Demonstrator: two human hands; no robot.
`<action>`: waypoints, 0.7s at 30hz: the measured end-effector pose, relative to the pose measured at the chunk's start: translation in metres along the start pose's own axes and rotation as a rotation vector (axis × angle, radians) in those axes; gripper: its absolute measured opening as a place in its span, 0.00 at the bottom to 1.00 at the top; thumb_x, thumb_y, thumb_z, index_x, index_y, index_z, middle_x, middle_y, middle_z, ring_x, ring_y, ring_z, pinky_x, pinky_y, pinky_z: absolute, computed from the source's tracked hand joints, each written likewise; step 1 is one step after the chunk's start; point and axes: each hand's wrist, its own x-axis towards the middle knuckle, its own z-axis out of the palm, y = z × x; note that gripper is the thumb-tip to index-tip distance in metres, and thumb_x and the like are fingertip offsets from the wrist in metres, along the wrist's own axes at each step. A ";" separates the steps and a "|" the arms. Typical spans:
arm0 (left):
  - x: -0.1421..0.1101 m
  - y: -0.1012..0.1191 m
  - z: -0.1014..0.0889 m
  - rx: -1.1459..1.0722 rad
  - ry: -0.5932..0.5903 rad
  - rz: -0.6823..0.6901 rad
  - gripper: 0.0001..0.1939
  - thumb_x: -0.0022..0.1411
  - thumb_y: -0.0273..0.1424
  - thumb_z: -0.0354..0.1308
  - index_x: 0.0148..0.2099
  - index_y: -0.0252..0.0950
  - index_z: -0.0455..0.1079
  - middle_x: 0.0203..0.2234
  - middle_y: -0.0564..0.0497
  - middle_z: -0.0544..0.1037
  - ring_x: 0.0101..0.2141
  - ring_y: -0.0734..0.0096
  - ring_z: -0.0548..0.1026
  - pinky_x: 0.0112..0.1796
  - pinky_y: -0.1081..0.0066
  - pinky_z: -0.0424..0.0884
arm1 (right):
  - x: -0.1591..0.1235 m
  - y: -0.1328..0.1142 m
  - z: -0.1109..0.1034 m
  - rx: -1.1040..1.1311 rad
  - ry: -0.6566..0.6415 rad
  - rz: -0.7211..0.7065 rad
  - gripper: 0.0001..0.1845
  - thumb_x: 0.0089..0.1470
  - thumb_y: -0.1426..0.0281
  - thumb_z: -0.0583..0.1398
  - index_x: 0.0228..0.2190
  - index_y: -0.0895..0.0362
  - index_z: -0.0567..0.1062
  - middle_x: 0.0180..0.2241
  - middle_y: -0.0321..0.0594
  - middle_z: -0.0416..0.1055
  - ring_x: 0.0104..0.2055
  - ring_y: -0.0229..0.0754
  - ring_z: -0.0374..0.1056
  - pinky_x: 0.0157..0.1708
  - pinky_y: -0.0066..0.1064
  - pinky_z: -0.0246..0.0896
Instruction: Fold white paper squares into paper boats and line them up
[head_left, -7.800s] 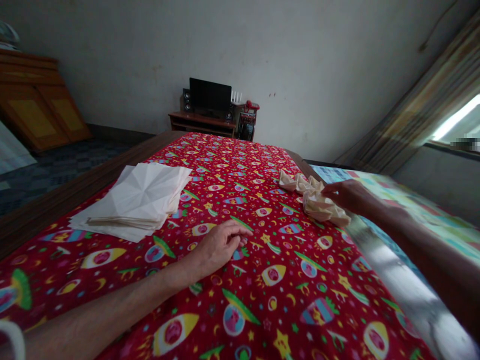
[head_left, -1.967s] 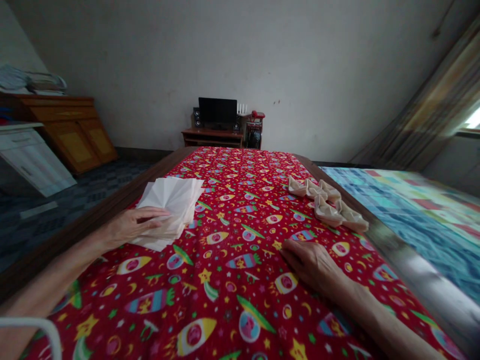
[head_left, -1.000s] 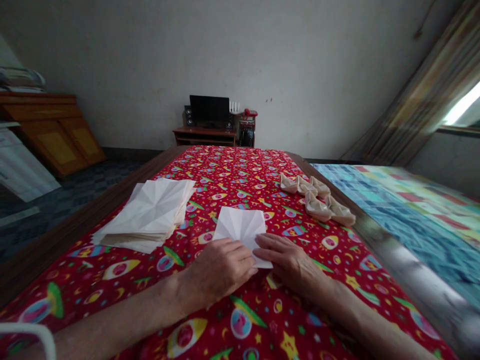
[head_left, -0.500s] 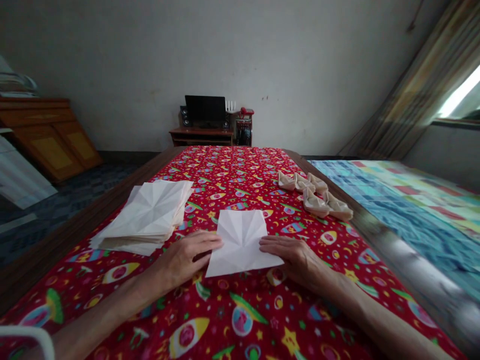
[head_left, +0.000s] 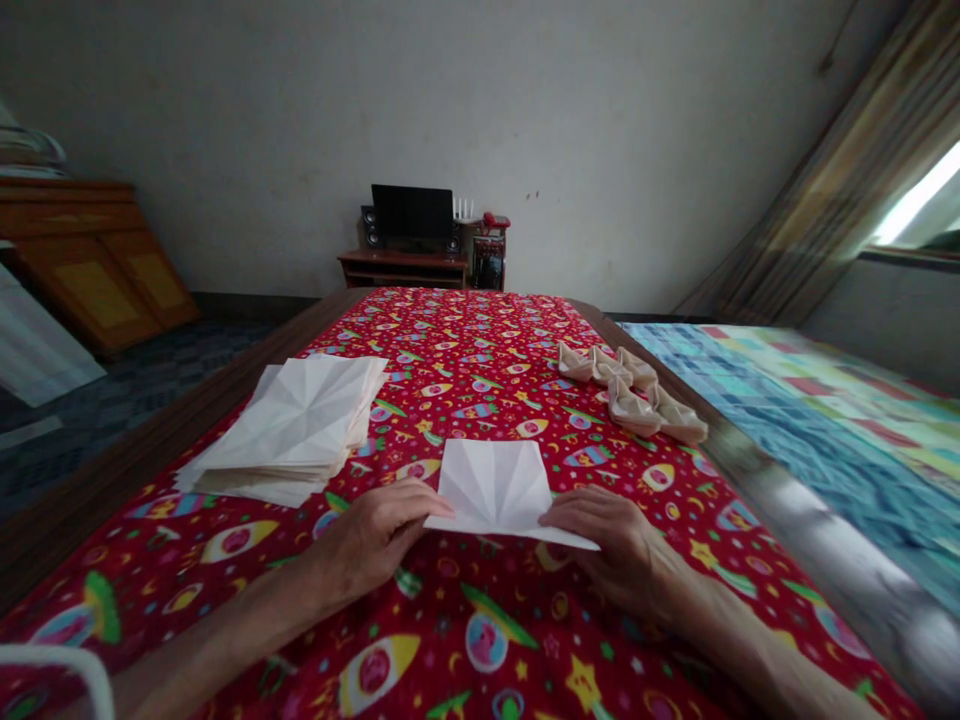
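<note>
A white, creased sheet of paper (head_left: 495,482) is between my two hands, with fold lines fanning out from its near middle. Its near part is bent up along a crease, and the far part slopes away. My left hand (head_left: 390,525) pinches the left side near the fold, thumb beneath and fingers on top. On the other side, my right hand (head_left: 611,535) grips the right end the same way, its thumb hidden. To the left lies a stack of creased paper sheets (head_left: 300,415). Several folded paper boat shapes (head_left: 634,405) sit at the right.
A red patterned cloth (head_left: 465,340) covers the table, whose dark wooden edge (head_left: 750,460) shows at the right. Beyond that is a bed with a patchwork cover (head_left: 757,400). A monitor (head_left: 412,213) stands on a desk by the far wall. A white curved tube (head_left: 75,660) crosses the lower left corner.
The sheet has come nearer and its near part has been bent up. Both hands have gone from resting on its sides to gripping it at the fold.
</note>
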 end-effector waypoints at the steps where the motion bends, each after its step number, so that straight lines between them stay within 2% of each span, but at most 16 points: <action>1: 0.000 -0.001 0.000 -0.014 -0.011 -0.031 0.11 0.66 0.25 0.48 0.43 0.35 0.73 0.36 0.48 0.79 0.39 0.70 0.76 0.42 0.72 0.70 | 0.001 -0.002 0.000 0.007 -0.009 0.018 0.11 0.57 0.73 0.52 0.39 0.57 0.72 0.35 0.45 0.74 0.39 0.43 0.68 0.40 0.34 0.63; 4: 0.002 -0.003 0.002 -0.018 -0.008 -0.099 0.11 0.66 0.27 0.49 0.40 0.35 0.73 0.34 0.49 0.79 0.37 0.71 0.76 0.41 0.73 0.69 | 0.005 -0.004 -0.001 0.044 -0.025 0.127 0.12 0.59 0.72 0.50 0.33 0.57 0.73 0.31 0.43 0.72 0.35 0.40 0.67 0.36 0.30 0.62; 6: 0.003 -0.004 0.004 0.021 0.018 -0.142 0.11 0.65 0.28 0.49 0.36 0.34 0.73 0.30 0.50 0.77 0.33 0.71 0.75 0.36 0.74 0.69 | 0.006 -0.002 0.001 0.081 -0.003 0.237 0.13 0.60 0.70 0.50 0.29 0.57 0.73 0.28 0.41 0.71 0.31 0.38 0.66 0.32 0.27 0.60; 9: 0.004 -0.005 0.007 0.087 0.051 -0.213 0.14 0.65 0.29 0.49 0.28 0.34 0.70 0.22 0.52 0.73 0.26 0.73 0.72 0.28 0.76 0.65 | 0.006 0.003 0.007 0.133 0.036 0.417 0.14 0.59 0.67 0.52 0.26 0.58 0.72 0.24 0.36 0.69 0.25 0.35 0.64 0.26 0.25 0.55; 11: 0.006 -0.005 0.009 0.104 0.058 -0.257 0.14 0.65 0.30 0.48 0.27 0.34 0.69 0.22 0.53 0.72 0.26 0.74 0.72 0.28 0.76 0.64 | 0.008 0.006 0.011 0.134 0.046 0.506 0.15 0.58 0.65 0.52 0.23 0.58 0.70 0.20 0.33 0.66 0.22 0.33 0.60 0.22 0.24 0.51; 15: 0.011 -0.004 0.012 0.171 0.083 -0.349 0.15 0.64 0.32 0.47 0.26 0.34 0.66 0.23 0.52 0.72 0.27 0.72 0.72 0.30 0.75 0.63 | 0.016 0.009 0.017 0.058 0.109 0.579 0.20 0.57 0.63 0.53 0.17 0.58 0.63 0.15 0.30 0.57 0.19 0.31 0.52 0.20 0.25 0.43; 21: 0.017 -0.001 0.013 0.305 0.019 -0.497 0.16 0.65 0.35 0.46 0.25 0.36 0.62 0.22 0.53 0.71 0.25 0.72 0.70 0.29 0.73 0.58 | 0.020 0.014 0.024 -0.055 0.170 0.601 0.19 0.55 0.63 0.54 0.17 0.57 0.61 0.15 0.29 0.55 0.18 0.31 0.50 0.20 0.26 0.41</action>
